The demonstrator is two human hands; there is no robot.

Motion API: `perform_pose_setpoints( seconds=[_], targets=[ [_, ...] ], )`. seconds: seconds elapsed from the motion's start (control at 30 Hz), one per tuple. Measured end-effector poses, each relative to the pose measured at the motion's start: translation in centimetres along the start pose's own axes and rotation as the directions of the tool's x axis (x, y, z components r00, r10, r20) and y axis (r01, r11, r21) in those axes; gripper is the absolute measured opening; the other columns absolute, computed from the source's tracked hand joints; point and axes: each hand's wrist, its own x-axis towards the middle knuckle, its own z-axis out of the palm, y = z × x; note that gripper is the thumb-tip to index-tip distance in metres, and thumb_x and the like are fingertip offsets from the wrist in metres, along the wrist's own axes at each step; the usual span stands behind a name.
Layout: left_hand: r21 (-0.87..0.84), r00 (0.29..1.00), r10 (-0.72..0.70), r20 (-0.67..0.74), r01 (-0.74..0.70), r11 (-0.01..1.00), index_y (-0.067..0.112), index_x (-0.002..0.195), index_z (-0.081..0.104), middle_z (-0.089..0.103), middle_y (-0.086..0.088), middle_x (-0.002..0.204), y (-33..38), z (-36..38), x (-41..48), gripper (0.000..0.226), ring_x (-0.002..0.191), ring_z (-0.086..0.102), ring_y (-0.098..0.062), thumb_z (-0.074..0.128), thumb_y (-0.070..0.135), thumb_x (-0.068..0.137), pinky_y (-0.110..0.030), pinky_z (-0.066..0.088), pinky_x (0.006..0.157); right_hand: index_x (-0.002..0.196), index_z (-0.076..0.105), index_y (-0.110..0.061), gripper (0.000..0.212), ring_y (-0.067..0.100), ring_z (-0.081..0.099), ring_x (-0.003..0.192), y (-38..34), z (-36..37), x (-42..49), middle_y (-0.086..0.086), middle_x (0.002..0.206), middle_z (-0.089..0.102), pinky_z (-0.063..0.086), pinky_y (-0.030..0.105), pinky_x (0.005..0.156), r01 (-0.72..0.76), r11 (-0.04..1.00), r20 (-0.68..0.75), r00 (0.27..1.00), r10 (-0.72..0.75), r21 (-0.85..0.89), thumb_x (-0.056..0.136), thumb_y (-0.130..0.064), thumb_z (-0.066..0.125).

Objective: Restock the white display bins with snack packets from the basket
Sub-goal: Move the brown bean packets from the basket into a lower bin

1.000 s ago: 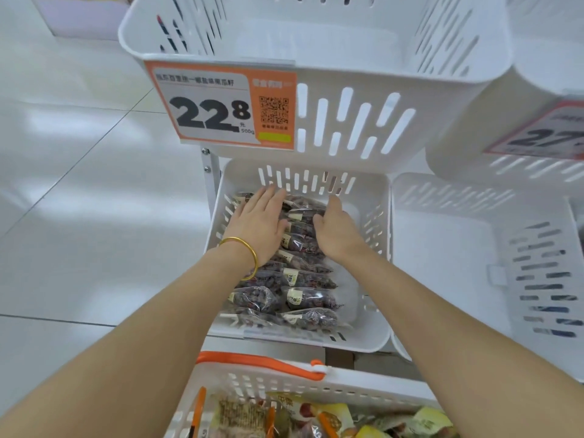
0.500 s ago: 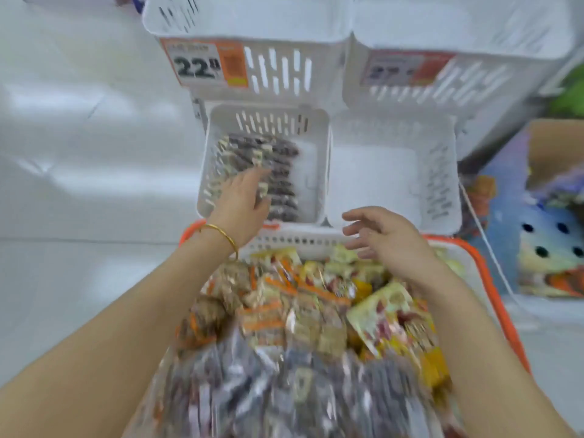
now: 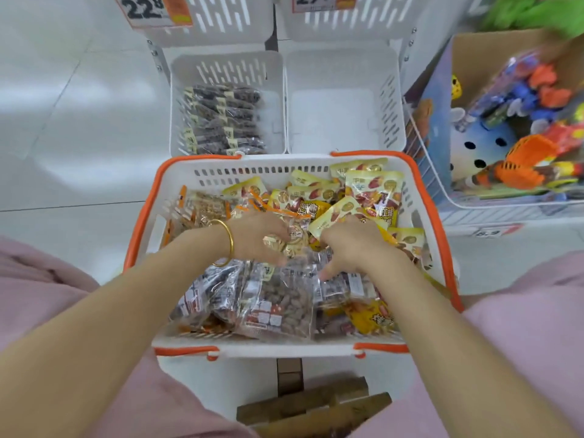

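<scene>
Left hand (image 3: 256,238) curls round a clear packet (image 3: 295,237) in the orange-rimmed basket (image 3: 252,164); right hand (image 3: 350,245) burrows among the heaped packets (image 3: 278,298), its grip hidden. Slippery, they could come out 2 kinds together, mixing stock in the white bin (image 3: 227,69).

Both bare arms reach forward and downward, the left forearm (image 3: 126,305) and the right forearm (image 3: 442,311) slanting inward so that the hands lie near each other but apart. The left hand (image 3: 257,238), with a gold bangle (image 3: 228,238) on its wrist, shows its back, its fingers curled toward the right. The right hand (image 3: 350,248) is knuckles-up, fingers tucked downward and thumb (image 3: 325,273) pointing down; blur hides whether either hand grips anything
</scene>
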Motion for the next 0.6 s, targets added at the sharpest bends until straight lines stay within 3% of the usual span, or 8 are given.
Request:
perform_pose_setpoints(
  seconds=[0.1,0.2,0.3,0.43,0.53,0.6],
  targets=[
    [0.065,0.994,0.015,0.106,-0.022,0.998,0.024,0.127,0.055,0.04,0.001,0.141,0.0,1.5,0.0,0.055,0.13,0.034,-0.02,0.069,0.044,0.078,-0.032,0.028,0.107,0.115,0.059,-0.018,0.055,0.026,0.049,0.112,0.6,-0.4,-0.5,0.001,0.114,0.06,0.041,0.042,0.092,0.02,0.997,-0.122,0.992,-0.011,0.07,0.073,-0.05,0.075],
    [0.172,0.995,0.043,0.095,-0.059,0.983,0.036,0.12,0.054,0.039,0.004,0.135,-0.4,2.3,0.5,0.053,0.124,0.03,-0.022,0.067,0.058,0.073,-0.042,0.03,0.106,0.113,0.057,-0.015,0.05,0.025,0.057,0.1,1.6,-1.4,-0.9,0.003,0.114,0.057,0.049,0.04,0.084,-0.035,0.982,-0.277,0.957,0.086,0.185,0.076,-0.043,0.074],
    [0.146,0.992,0.111,0.06,-0.119,0.982,0.038,0.115,0.056,0.039,0.004,0.128,-0.5,2.8,0.9,0.047,0.117,0.03,-0.02,0.069,0.054,0.072,-0.041,0.03,0.104,0.109,0.057,-0.012,0.042,0.023,0.056,0.094,2.5,-1.6,-0.7,0.004,0.111,0.058,0.048,0.035,0.075,-0.102,0.915,-0.358,0.899,0.253,0.391,0.081,-0.039,0.071],
    [0.011,0.985,0.17,0.016,-0.171,0.985,0.029,0.09,0.053,0.046,0.003,0.109,-0.4,3.1,1.2,0.027,0.103,0.036,-0.017,0.073,0.041,0.075,-0.033,0.034,0.097,0.117,0.051,-0.019,0.04,0.024,0.057,0.102,3.1,-0.4,0.1,0.006,0.122,0.054,0.048,0.036,0.081,-0.036,0.746,-0.355,0.864,0.358,0.664,0.083,-0.025,0.07],
    [-0.186,0.982,0.184,0.03,-0.175,0.967,0.021,0.081,0.053,0.053,0.001,0.095,-0.5,2.2,0.9,0.021,0.095,0.05,-0.02,0.074,0.026,0.078,-0.034,0.042,0.089,0.093,0.055,-0.026,0.014,0.024,0.062,0.089,2.9,0.5,0.7,0.003,0.114,0.06,0.055,0.044,0.074,0.0,0.737,-0.361,0.872,0.331,0.676,0.086,-0.022,0.066],
    [-0.265,0.985,0.17,0.043,-0.152,0.952,0.019,0.08,0.05,0.055,0.0,0.089,-0.8,1.3,0.5,0.02,0.086,0.054,-0.022,0.071,0.021,0.081,-0.036,0.046,0.082,0.082,0.063,-0.026,0.006,0.016,0.063,0.085,2.9,0.5,0.9,-0.003,0.115,0.063,0.055,0.035,0.067,0.03,0.716,-0.384,0.859,0.339,0.697,0.087,-0.023,0.066]
  ],
)
